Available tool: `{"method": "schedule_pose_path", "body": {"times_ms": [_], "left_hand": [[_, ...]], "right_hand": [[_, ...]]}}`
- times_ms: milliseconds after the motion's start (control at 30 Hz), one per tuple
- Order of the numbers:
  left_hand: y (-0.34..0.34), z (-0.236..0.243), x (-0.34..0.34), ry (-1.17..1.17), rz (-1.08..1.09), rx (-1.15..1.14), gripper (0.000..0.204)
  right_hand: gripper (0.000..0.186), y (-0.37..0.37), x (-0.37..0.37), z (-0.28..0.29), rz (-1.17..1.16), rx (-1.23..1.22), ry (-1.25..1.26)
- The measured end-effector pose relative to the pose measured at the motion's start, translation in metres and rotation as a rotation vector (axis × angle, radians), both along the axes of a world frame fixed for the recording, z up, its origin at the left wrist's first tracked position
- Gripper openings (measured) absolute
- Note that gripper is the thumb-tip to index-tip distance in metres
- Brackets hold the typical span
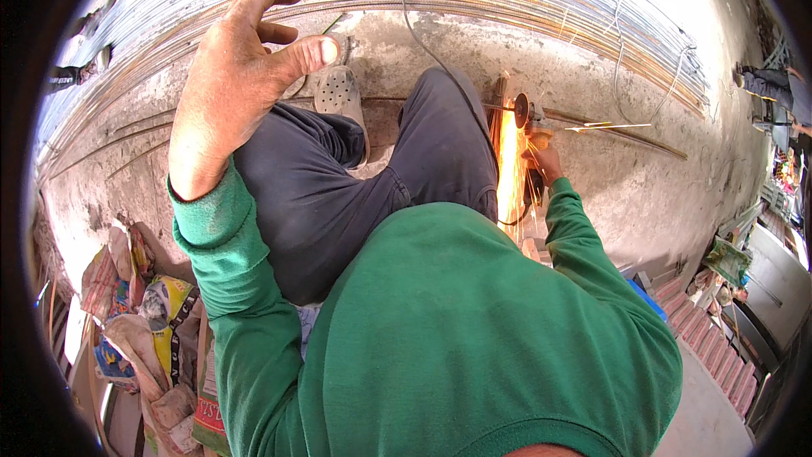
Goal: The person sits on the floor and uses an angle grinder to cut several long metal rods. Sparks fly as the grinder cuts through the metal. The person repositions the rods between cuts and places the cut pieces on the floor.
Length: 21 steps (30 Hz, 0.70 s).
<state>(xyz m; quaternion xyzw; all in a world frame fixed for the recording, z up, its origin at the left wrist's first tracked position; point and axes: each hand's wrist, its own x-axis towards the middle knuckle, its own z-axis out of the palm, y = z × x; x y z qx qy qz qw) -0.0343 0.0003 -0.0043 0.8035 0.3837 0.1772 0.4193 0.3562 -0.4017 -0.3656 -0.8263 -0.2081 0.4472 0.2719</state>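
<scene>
My left hand (222, 80) is raised at the upper left, fingers apart, holding nothing. To the right of my knees, my right hand (546, 161) is closed around an angle grinder (537, 129). Its dark disc (521, 110) stands against a thin steel rod (499, 107) that runs crosswise near the floor. A bright stream of orange sparks (509, 173) pours from the disc toward me, partly washing out what lies behind it. Another rod or bar (651, 142) lies on the concrete right of the grinder. My fingers partly hide the grinder's body.
Long steel rods (507, 4) lie in a wide bundle across the far floor. A dark cord (414, 30) crosses them and passes over my knee. Crumpled sacks (156, 330) lie at the lower left. Stacked reddish strips (710, 343) are at the right, with another person (774, 89) farther off.
</scene>
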Motion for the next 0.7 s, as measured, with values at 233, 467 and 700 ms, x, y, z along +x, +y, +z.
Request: {"method": "schedule_pose_path", "body": {"times_ms": [233, 467, 700], "left_hand": [[-0.001, 0.000, 0.000, 0.008, 0.008, 0.002, 0.083], [-0.001, 0.000, 0.002, 0.025, 0.004, 0.016, 0.084], [-0.001, 0.000, 0.003, 0.018, -0.003, 0.021, 0.084]], "right_hand": [[0.027, 0.006, -0.003, 0.006, -0.106, -0.081, 0.065], [0.022, 0.007, -0.007, 0.016, -0.135, -0.045, 0.067], [0.030, 0.016, -0.012, 0.016, -0.277, -0.149, 0.088]]}}
